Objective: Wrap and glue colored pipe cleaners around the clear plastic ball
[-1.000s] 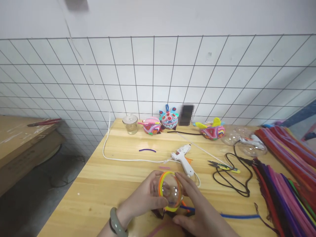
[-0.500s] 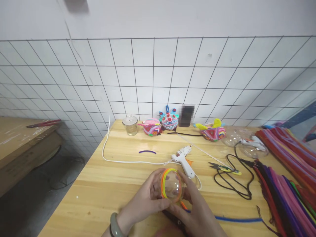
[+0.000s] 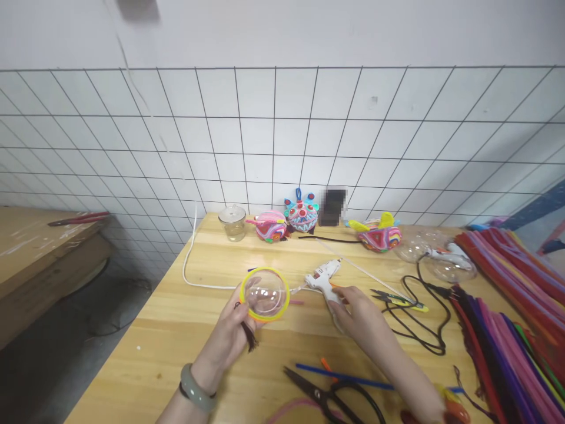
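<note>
My left hand [image 3: 233, 330] grips a clear plastic half-ball [image 3: 260, 301] whose rim carries a yellow and orange fuzzy strip. A small black tassel [image 3: 249, 337] hangs by that thumb. Off to the right, my right hand [image 3: 353, 312] has its thumb and fingers closed around the handle of a white hot glue gun [image 3: 324, 277], which lies on the table with its nozzle pointing away. Below the hands lie black-handled scissors [image 3: 315, 393], a blue pipe cleaner [image 3: 344, 374] and a short orange piece [image 3: 326, 368].
Colourful fuzzy creatures [image 3: 302, 213] line the back beside a lidded glass [image 3: 232, 224]. Yellow snips [image 3: 410, 303] and a tangled black cord [image 3: 424, 335] lie rightward. Bundles of pipe cleaners [image 3: 507, 335] and clear plastic balls [image 3: 450, 268] occupy the right side.
My hands have parted. The left carried the half-ball up and left, turning its rim toward me; the right let go of it and reached to the glue gun. The scissors are now uncovered.
</note>
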A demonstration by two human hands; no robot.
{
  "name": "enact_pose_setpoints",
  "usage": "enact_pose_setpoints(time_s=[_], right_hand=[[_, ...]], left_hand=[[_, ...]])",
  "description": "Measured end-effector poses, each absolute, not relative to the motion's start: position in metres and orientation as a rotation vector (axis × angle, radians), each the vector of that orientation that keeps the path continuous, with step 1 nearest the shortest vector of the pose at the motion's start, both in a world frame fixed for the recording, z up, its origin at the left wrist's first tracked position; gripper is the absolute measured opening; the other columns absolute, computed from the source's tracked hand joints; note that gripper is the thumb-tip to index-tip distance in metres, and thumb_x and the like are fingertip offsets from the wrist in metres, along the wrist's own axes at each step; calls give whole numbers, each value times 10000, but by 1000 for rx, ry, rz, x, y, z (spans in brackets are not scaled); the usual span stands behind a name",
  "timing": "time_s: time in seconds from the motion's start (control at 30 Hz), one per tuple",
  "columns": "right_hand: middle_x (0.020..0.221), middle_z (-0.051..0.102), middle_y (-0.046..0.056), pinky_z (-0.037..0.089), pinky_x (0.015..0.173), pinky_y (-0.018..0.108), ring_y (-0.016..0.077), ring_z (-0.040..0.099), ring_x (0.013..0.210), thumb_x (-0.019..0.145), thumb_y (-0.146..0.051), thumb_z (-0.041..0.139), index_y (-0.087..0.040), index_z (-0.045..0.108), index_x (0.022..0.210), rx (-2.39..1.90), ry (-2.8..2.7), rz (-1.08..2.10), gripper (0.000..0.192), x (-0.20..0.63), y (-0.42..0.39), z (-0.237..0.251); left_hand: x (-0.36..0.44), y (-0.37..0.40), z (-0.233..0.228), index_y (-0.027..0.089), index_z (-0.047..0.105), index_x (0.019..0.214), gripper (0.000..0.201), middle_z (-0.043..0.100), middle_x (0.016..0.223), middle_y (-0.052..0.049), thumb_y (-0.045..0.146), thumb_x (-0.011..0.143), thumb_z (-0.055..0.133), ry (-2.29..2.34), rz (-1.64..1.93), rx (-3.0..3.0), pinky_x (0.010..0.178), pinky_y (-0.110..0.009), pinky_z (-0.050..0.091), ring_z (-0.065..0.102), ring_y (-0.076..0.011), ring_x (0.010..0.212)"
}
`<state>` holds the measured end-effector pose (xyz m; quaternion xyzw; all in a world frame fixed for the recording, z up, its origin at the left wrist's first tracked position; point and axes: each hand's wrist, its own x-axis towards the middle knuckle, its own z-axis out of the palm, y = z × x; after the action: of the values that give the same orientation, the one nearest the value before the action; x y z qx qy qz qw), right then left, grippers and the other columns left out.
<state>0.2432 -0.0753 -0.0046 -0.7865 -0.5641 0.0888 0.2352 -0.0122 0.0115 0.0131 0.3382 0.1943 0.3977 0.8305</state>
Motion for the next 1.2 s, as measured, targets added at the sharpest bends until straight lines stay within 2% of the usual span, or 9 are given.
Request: enact_pose_setpoints(time_s=[0.2,0.33,0.57,0.77,0.9,1.03,1.1,1.2], right_hand=[[1027,686,186,501,711,388,324,689,899,909,-347,491,-131,595,1078,-2392,-1546,103,293,232,-65,-15],[1016,698,176,498,736,393,330,683,931,920,-415,478,-134,568,1085,-2455,-1534,88,338,231,-66,-17],[994,710,140,502,741,407,324,688,918,924,-401,456,-164,593,1058,-2491,-1547,47,305,231,-68,-18],[921,717,147,500,706,420,340,697,847,910,-367,481,-151,616,1031,-2464,-1573,-40,282,232,-68,-21],[901,702,156,500,700,425,339,684,831,914,-380,495,-142,623,1022,-2370,-1602,-102,291,237,-72,-25],[858,655,201,481,724,504,388,631,839,879,-415,548,-111,629,942,-2196,-1625,-191,321,242,-75,-21],[821,644,165,492,709,474,342,626,799,891,-400,537,-151,613,860,-2046,-1670,-170,262,238,-76,-14],[725,616,59,511,634,340,227,614,706,934,-343,506,-220,556,770,-1784,-1751,-72,212,219,-80,-3]], left_hand=[[-11,11,12,259,581,1241,533,692,1184,-82,332,748,768,464,878,782,995,-392,472,604,-276,1170],[-8,8,13,258,601,1192,543,656,1236,-76,322,697,815,511,931,938,951,-336,488,608,-262,1145],[-5,5,14,259,564,1216,506,618,1264,-70,217,755,768,559,900,1065,973,-322,467,579,-230,1165],[-4,3,11,291,529,1231,538,612,1270,-58,250,753,773,489,882,1036,969,-328,475,590,-216,1157],[-4,3,5,283,515,1245,562,612,1283,-75,248,748,775,509,885,1055,972,-347,478,586,-237,1175],[-4,5,-2,278,484,1269,617,565,1351,-89,241,731,784,604,902,1121,989,-366,467,549,-266,1229],[-3,5,-1,270,456,1281,631,568,1342,-99,258,737,776,639,892,1156,990,-375,465,558,-266,1215],[-2,3,4,250,415,1293,645,568,1322,-120,266,746,757,682,859,1232,983,-389,467,575,-270,1186]])
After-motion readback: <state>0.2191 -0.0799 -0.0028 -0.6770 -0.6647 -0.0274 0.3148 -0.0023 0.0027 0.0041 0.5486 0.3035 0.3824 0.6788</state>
